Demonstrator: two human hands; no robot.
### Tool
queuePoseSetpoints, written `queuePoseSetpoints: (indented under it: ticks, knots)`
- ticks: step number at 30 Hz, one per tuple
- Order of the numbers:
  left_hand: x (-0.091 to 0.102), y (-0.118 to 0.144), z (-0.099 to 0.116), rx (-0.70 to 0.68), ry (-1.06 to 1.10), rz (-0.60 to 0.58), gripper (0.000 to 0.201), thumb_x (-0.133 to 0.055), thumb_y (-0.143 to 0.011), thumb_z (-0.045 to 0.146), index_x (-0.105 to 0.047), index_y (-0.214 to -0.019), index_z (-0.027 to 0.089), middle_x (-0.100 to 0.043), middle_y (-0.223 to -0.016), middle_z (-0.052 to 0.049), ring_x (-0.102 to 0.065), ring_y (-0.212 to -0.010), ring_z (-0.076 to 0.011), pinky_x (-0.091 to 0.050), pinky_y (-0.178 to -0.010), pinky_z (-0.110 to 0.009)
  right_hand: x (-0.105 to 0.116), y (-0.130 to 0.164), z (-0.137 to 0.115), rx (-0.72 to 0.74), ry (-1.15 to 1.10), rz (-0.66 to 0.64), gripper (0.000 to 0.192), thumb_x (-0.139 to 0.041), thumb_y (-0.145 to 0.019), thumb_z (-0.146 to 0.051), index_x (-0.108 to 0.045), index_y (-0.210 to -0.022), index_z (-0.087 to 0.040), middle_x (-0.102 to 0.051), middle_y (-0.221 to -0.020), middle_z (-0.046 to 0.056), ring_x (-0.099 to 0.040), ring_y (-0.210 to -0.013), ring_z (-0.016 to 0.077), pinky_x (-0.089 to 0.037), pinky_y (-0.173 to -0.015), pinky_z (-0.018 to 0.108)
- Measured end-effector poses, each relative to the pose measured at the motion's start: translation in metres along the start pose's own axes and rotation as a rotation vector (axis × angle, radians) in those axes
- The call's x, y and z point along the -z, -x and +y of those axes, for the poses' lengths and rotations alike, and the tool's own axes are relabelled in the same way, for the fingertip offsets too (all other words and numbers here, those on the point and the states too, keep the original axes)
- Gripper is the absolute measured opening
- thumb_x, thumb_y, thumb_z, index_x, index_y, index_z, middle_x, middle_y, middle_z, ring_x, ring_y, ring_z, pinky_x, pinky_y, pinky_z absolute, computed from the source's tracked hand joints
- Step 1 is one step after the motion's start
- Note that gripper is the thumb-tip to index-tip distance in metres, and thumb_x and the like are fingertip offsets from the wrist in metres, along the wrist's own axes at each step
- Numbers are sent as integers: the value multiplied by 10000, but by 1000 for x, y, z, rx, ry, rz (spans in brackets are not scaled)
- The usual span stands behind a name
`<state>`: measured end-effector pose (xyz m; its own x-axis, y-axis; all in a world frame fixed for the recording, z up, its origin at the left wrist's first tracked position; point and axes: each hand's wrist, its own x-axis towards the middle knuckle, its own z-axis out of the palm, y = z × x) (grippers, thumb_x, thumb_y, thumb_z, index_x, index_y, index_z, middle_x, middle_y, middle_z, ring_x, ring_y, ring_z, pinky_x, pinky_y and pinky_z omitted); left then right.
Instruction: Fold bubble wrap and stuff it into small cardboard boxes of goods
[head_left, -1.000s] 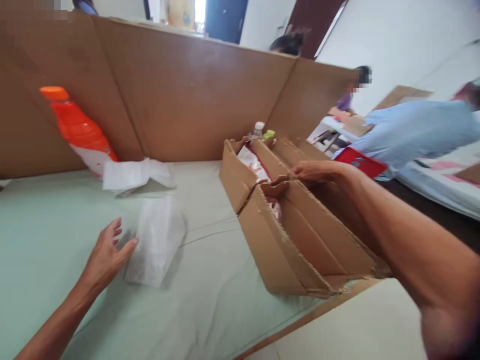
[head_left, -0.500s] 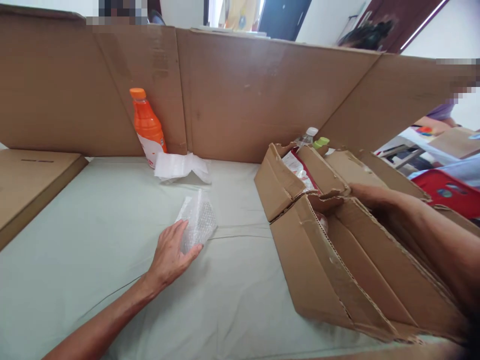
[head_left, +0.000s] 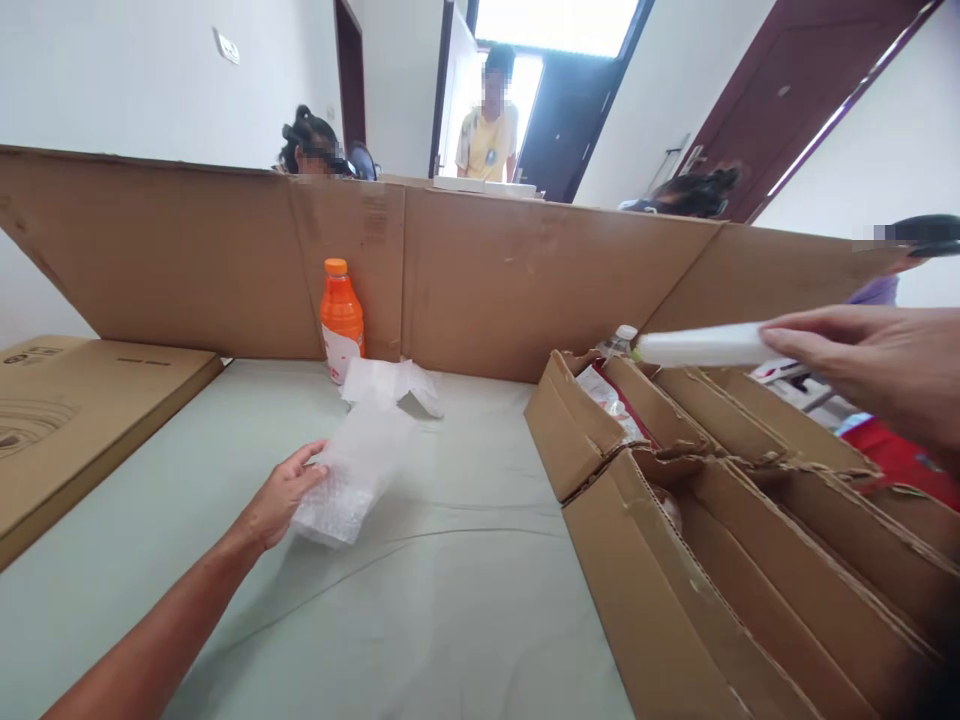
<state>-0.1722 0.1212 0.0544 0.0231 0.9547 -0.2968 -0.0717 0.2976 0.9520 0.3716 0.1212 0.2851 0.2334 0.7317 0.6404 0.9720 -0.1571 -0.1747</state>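
Observation:
My left hand (head_left: 281,497) pinches the left edge of a bubble wrap piece (head_left: 349,485), lifted a little above the pale green cloth. Over the cardboard boxes at the right, my right hand (head_left: 877,365) grips a flat, white, slender object (head_left: 701,346) between thumb and fingers; its kind cannot be made out. Behind the bubble wrap lies a folded white packing sheet (head_left: 394,382), close to the base of an orange bottle (head_left: 343,315) that stands upright against the cardboard wall.
Open cardboard boxes (head_left: 637,560) line the right side, one holding a red-and-white packet (head_left: 611,400) and a clear bottle (head_left: 621,340). A flat carton (head_left: 112,400) lies at the left. A tall cardboard wall (head_left: 525,285) closes the back, with several people beyond it.
My right hand has come up out of the boxes with the white object. My left hand has lifted the bubble wrap and moved slightly left. The view has tilted up.

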Motion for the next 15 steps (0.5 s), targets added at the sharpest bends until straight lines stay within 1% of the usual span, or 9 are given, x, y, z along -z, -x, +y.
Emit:
queuePoseSetpoints:
  ticks: [1, 3, 5, 7, 9, 11, 13, 15]
  knots:
    - [6, -4, -6, 31, -15, 16, 1013, -831, -554, 471, -485, -1428, 91, -729, -816, -42, -633, -650, -184, -461, -597, -262, 0, 4, -30, -44, -57, -96, 358, -659, -845, -573, -824, -920, -264, -692, -642, 55, -521, -519, 155, -403, -566, 367]
    - [14, -10, -22, 57, -35, 26, 1116, -821, -535, 425, -385, -1499, 69, -698, -784, -20, -621, -652, -178, -455, -605, -262, -13, 11, -89, -45, -201, -199, 213, -704, -831, -353, -817, -945, -213, -715, -711, 45, -550, -585, 147, -436, -621, 343]
    - [19, -13, -38, 18, -32, 1, 1122, -780, -577, 400, -313, -1550, 96, -676, -785, 1, -605, -651, -165, -445, -611, -258, -42, 12, -138, 1, -366, -267, 216, -708, -801, -251, -809, -975, -171, -746, -806, 52, -599, -665, 152, -480, -695, 332]
    - [23, -13, -52, -42, -30, -26, 1053, -725, -636, 389, -306, -1568, 133, -668, -806, 7, -573, -636, -146, -417, -601, -249, -82, 8, -178, 53, -481, -286, 273, -702, -782, -219, -795, -1025, -135, -759, -881, 67, -640, -738, 169, -515, -770, 341]
    - [27, -14, -60, -89, -43, -39, 923, -679, -672, 377, -414, -1523, 140, -672, -844, -4, -548, -651, -133, -399, -614, -245, -128, 3, -215, 97, -523, -265, 327, -682, -771, -194, -777, -1074, -114, -759, -929, 80, -669, -808, 191, -532, -835, 358]
    - [30, -16, -65, -99, -73, -53, 755, -652, -679, 373, -585, -1391, 133, -673, -862, -15, -533, -676, -132, -390, -634, -248, -174, 3, -251, 136, -543, -262, 380, -646, -774, -177, -756, -1132, -117, -752, -1011, 93, -684, -906, 213, -531, -905, 372]
    - [33, -19, -67, -76, -111, -73, 611, -635, -678, 385, -704, -1228, 128, -659, -812, -12, -501, -653, -129, -367, -616, -251, -215, 8, -287, 162, -566, -323, 398, -627, -773, -169, -749, -1151, -144, -740, -1085, 97, -681, -989, 226, -518, -959, 380]
    - [35, -22, -69, -47, -121, -78, 549, -621, -674, 399, -747, -1134, 126, -634, -743, 0, -452, -601, -120, -330, -576, -252, -247, 18, -316, 191, -577, -434, 351, -652, -742, -156, -774, -1070, -176, -746, -1067, 81, -684, -994, 225, -515, -964, 368]
